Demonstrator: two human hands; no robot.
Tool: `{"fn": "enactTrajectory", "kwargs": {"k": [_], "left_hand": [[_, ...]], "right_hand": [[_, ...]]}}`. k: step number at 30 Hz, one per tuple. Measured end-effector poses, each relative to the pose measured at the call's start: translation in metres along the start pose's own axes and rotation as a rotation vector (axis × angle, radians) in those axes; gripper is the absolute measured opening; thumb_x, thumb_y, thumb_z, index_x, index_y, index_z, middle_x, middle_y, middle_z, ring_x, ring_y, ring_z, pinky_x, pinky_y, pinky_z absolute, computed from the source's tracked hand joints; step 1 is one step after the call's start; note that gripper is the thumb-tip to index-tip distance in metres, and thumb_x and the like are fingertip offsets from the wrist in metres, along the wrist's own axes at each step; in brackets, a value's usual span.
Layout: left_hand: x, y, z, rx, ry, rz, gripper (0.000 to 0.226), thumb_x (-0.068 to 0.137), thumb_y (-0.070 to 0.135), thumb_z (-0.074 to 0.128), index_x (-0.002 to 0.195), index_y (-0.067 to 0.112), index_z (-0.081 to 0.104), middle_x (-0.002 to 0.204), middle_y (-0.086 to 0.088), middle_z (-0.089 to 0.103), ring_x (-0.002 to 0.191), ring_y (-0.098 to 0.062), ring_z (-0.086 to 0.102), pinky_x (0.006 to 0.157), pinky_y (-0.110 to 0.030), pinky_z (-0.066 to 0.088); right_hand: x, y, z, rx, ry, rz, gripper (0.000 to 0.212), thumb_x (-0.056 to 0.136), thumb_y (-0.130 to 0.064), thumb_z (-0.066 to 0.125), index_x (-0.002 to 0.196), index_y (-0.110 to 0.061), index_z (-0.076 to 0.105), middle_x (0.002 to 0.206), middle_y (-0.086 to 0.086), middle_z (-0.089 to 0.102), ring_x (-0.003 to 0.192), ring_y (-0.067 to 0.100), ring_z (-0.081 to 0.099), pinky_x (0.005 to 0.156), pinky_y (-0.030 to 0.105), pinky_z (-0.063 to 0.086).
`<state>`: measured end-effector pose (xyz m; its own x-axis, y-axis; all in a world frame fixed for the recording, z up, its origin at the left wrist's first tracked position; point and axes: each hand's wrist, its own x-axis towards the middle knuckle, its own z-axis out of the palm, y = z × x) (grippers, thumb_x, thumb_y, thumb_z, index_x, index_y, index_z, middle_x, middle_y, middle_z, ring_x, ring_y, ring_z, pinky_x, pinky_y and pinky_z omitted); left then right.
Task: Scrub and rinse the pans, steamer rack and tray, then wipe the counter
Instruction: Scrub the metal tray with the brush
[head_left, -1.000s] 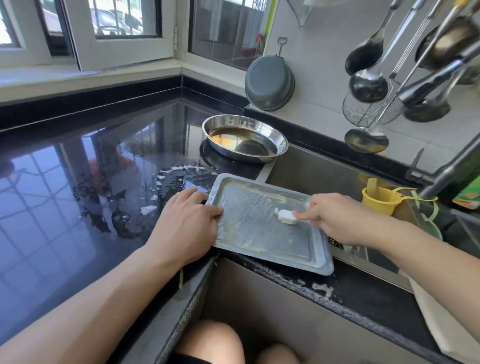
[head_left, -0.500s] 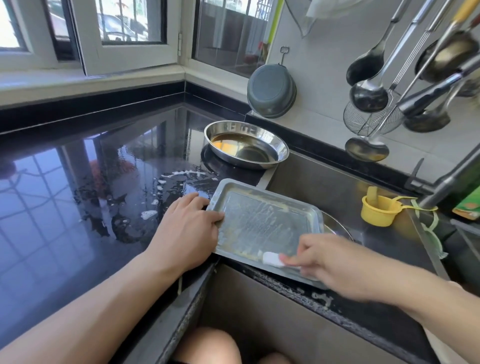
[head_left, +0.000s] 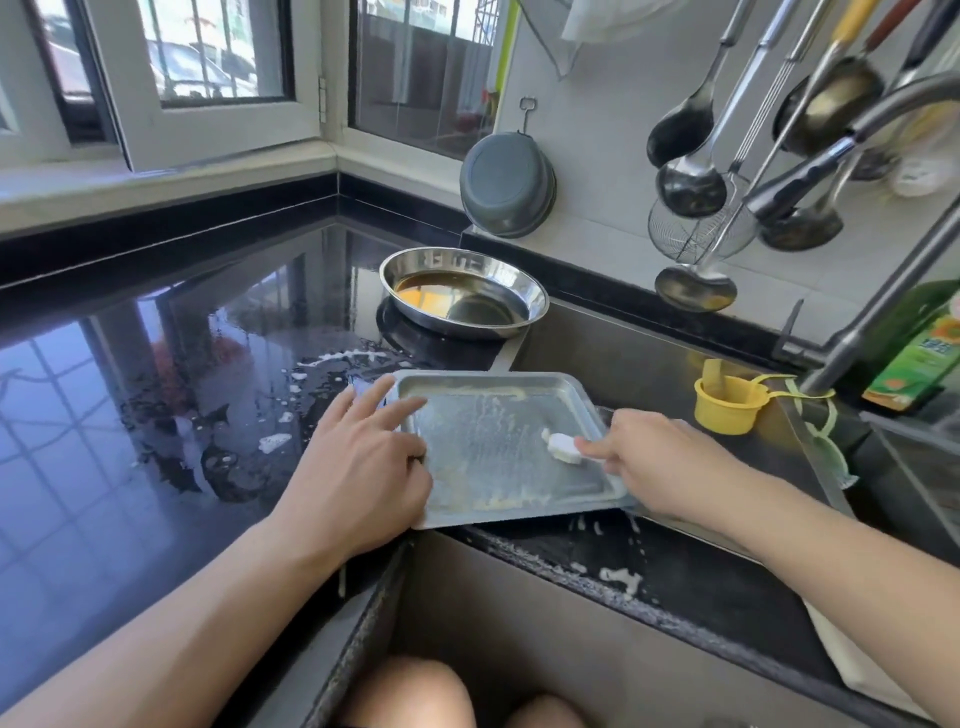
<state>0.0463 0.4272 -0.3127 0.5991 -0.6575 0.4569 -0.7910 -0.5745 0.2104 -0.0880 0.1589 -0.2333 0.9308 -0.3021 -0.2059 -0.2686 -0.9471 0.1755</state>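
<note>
On glossy black counter (head_left: 156, 415): rectangular metal tray (head_left: 498, 499), sudsy, streaked.

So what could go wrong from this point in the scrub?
1. The tray hangs partly over the sink edge, steadied only by the left hand on its left rim; a hard stroke from the brush in the right hand might tip it in.
2. Suds are already on the counter and its front edge, so more may drip off.
3. The round pan behind still holds brown liquid; a bump could spill it.
</note>
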Motion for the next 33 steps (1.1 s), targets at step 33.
{"fn": "enactTrajectory", "kwargs": {"k": [33], "left_hand": [[-0.003,0.007,-0.003,-0.333,-0.251,0.251,0.046,0.097,0.052,0.036,0.119,0.041,0.075,0.142,0.018,0.060,0.139,0.005,0.043,0.114,-0.012,0.026]], "right_hand": [[0.017,-0.002,-0.024,0.039,-0.054,0.193,0.037,0.101,-0.014,0.044,0.132,-0.021,0.063,0.104,0.007,0.059,0.085,0.027,0.060,0.072,0.034,0.053]]}}
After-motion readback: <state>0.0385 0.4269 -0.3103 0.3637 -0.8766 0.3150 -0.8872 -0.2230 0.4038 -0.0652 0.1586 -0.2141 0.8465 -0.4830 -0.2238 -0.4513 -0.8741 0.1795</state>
